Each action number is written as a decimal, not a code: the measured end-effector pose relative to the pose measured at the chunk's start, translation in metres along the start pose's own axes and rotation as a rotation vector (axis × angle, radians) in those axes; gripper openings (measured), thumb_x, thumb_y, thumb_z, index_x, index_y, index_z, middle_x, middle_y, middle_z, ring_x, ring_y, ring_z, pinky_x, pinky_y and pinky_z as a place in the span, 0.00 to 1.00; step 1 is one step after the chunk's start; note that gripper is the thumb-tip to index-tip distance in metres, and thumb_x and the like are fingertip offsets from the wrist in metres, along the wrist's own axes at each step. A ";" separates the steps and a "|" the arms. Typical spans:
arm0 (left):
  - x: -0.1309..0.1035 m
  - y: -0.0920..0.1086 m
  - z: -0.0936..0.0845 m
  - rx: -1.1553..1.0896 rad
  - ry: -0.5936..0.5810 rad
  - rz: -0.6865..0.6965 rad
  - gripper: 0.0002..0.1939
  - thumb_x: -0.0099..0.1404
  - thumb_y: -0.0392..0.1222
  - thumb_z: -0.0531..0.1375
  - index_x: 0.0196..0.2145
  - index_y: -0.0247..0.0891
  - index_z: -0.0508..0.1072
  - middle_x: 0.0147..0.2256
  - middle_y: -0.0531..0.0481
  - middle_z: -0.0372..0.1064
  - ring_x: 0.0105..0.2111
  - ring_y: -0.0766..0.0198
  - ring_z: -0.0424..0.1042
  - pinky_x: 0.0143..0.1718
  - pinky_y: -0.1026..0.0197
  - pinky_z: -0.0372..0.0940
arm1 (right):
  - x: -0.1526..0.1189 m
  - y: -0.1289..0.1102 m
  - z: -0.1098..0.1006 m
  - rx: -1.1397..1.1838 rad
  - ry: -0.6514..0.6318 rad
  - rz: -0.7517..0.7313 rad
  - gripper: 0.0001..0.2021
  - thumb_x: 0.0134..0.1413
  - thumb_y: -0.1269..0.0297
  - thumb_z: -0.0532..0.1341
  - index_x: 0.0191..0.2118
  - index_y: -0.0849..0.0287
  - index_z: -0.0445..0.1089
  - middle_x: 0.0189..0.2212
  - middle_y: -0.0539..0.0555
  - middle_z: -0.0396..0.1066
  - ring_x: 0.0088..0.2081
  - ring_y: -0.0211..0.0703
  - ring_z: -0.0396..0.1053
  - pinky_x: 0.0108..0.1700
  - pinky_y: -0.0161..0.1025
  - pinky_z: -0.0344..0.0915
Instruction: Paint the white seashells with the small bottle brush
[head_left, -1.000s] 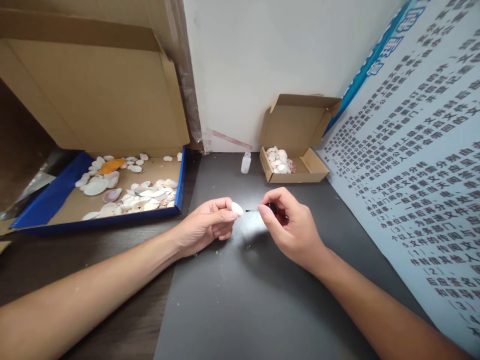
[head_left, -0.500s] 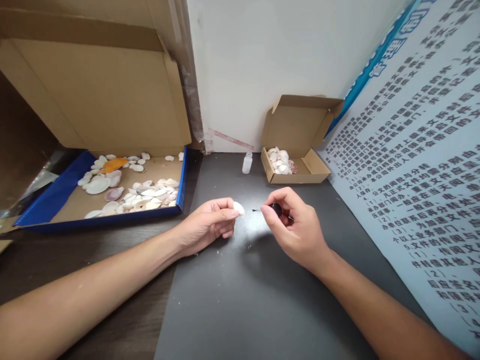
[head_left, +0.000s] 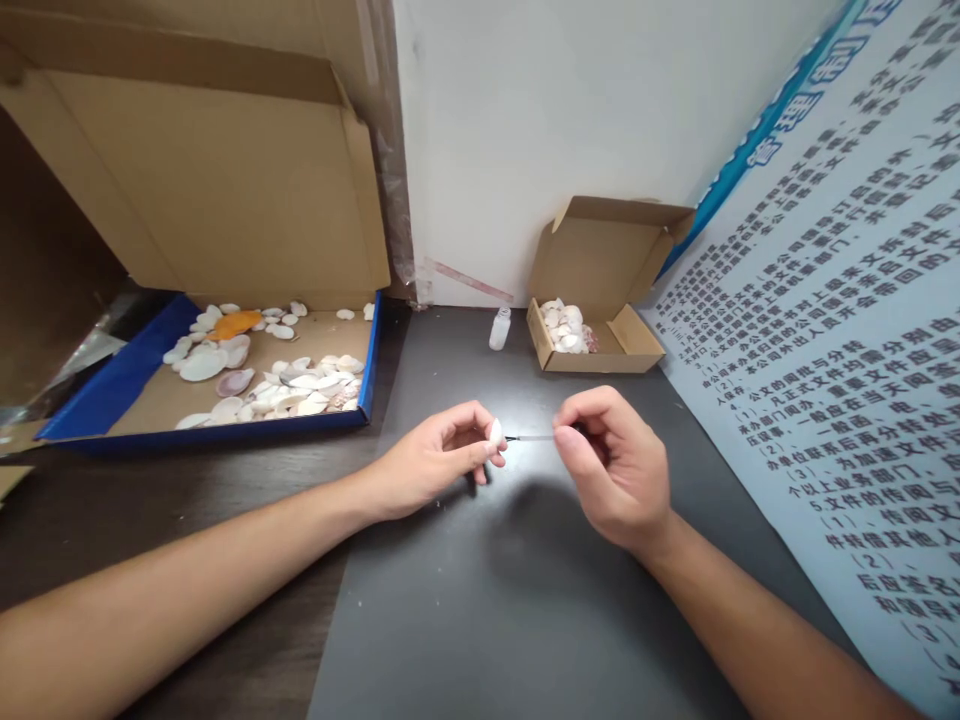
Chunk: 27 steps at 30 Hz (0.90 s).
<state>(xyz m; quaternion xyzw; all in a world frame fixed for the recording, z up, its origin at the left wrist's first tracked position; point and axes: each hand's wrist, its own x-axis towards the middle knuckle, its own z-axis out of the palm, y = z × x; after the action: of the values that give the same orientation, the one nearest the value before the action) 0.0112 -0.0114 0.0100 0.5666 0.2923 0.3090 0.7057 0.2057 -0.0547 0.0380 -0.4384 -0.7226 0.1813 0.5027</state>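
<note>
Between the thumb and fingers of my left hand [head_left: 450, 455] is a small white seashell [head_left: 496, 433], tilted up on edge. My right hand [head_left: 615, 465] is closed on a thin brush [head_left: 531, 437] with a dark tip that points left. The brush tip is at the shell's right side; whether it touches cannot be made out. My right fingers hide the brush's black cap. Beyond my hands, a small whitish bottle [head_left: 500, 329] stands upright without a cap on the dark grey mat [head_left: 450, 620].
At left, a blue-edged cardboard box [head_left: 367, 370] with its lid up holds many shells and an orange one [head_left: 234, 325]. A smaller open cardboard box [head_left: 637, 358] at the back right holds white shells. A printed poster [head_left: 847, 400] leans along the right; a white wall stands behind.
My left hand has turned the shell more upright. The right hand has turned and shifted slightly right, showing more of the brush stem, its tip now at the shell. The view has shifted slightly.
</note>
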 end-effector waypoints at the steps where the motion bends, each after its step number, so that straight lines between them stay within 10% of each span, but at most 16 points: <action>1: 0.000 0.000 0.001 0.014 0.007 0.005 0.10 0.64 0.44 0.63 0.34 0.36 0.66 0.32 0.51 0.69 0.30 0.68 0.69 0.34 0.63 0.66 | -0.001 0.000 0.000 0.005 0.015 -0.029 0.04 0.60 0.69 0.59 0.34 0.55 0.64 0.22 0.42 0.58 0.19 0.29 0.51 0.21 0.30 0.50; 12: -0.006 0.006 0.004 0.358 0.086 0.165 0.07 0.63 0.41 0.61 0.29 0.36 0.69 0.34 0.52 0.58 0.32 0.69 0.60 0.34 0.64 0.59 | 0.002 -0.004 -0.001 -0.120 0.011 -0.045 0.06 0.60 0.71 0.57 0.31 0.55 0.62 0.18 0.41 0.53 0.18 0.29 0.49 0.19 0.30 0.49; 27: -0.005 0.004 -0.001 0.214 -0.001 -0.039 0.12 0.67 0.50 0.57 0.34 0.39 0.62 0.19 0.61 0.57 0.20 0.72 0.57 0.23 0.67 0.53 | 0.003 0.002 0.006 -0.082 0.049 0.030 0.03 0.58 0.67 0.61 0.36 0.55 0.65 0.21 0.42 0.59 0.20 0.30 0.56 0.23 0.30 0.57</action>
<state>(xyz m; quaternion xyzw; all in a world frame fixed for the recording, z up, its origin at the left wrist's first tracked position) 0.0068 -0.0138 0.0141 0.6332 0.3341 0.2619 0.6472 0.2007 -0.0499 0.0355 -0.4737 -0.7103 0.1485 0.4991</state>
